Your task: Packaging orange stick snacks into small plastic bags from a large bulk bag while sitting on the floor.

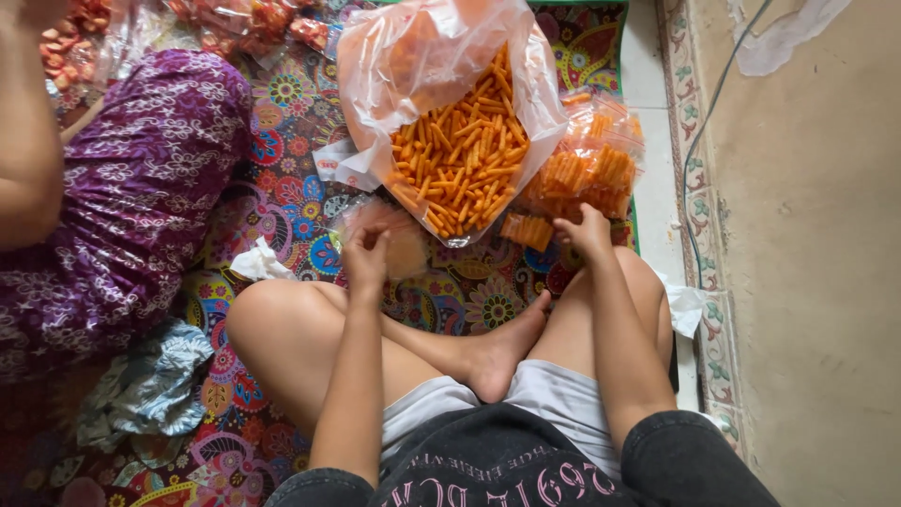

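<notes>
A patterned mat point(282, 202) covers the floor, tiled edge point(657, 188) at right. The left hand point(364, 255) has its fingers pinched on a small clear bag point(399, 246); the right hand point(587, 232) has fingers closed on a packet of orange sticks point(528, 230). The big open bag point(460, 160) lies just beyond, its top cut off

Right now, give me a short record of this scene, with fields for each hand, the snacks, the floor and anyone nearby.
left hand: pinching a small clear bag that lies on the mat
right hand: fingers down on a small packet of orange sticks
big open bag: clear plastic, full of loose orange snack sticks
filled packets: heaped to the right of the big bag
mat: colourful floral pattern
nearby: a person in a purple patterned garment, at left
</notes>
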